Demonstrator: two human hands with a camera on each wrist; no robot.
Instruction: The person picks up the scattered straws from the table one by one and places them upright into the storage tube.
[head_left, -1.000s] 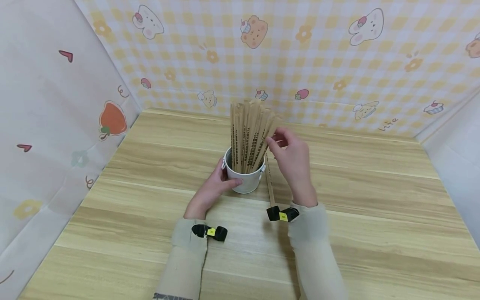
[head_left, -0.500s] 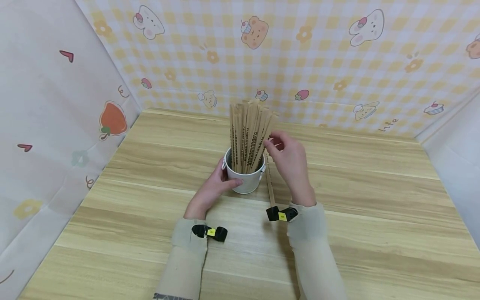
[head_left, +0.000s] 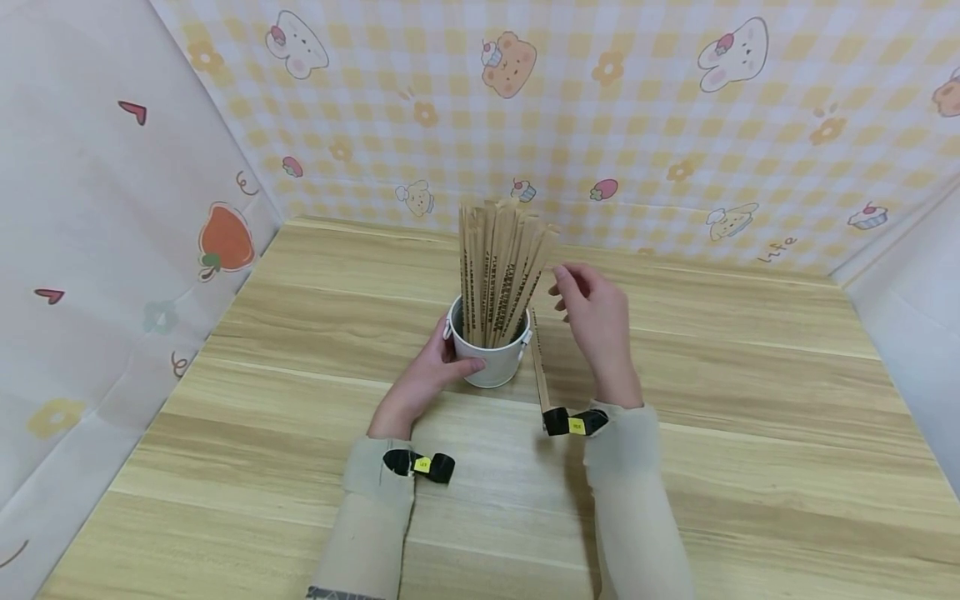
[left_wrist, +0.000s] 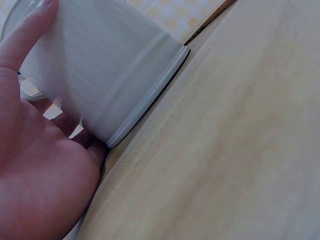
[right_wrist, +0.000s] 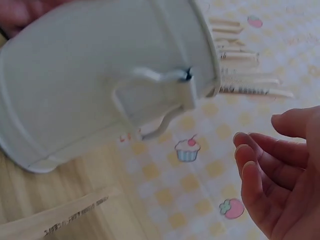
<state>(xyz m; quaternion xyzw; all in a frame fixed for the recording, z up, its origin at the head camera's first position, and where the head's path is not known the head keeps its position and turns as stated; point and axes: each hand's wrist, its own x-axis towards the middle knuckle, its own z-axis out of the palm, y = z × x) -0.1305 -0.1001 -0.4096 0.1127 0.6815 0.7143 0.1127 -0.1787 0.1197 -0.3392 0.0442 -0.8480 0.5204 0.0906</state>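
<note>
A small white metal bucket (head_left: 491,367) stands on the table, packed with paper-wrapped straws (head_left: 495,267) that lean upward and bear dark print. My left hand (head_left: 423,379) grips the bucket from its left side, the thumb across the front and the other fingers behind, as the left wrist view (left_wrist: 40,165) confirms. To the right of the straws my right hand (head_left: 596,321) is in the air, fingers loosely bent and holding nothing. One wrapped straw (head_left: 541,367) lies on the table just right of the bucket, its near end behind the right wrist's black camera.
The wood-grain table (head_left: 750,417) reaches back to a yellow checked cloth (head_left: 645,108) printed with cartoon figures. A white patterned cloth (head_left: 82,225) hangs along the left side. The bucket's wire ear handle (right_wrist: 145,100) juts out on its right side.
My right hand has let go of the rightmost straw at the bucket and drawn back to the right. My left hand and the bucket have stayed in place.
</note>
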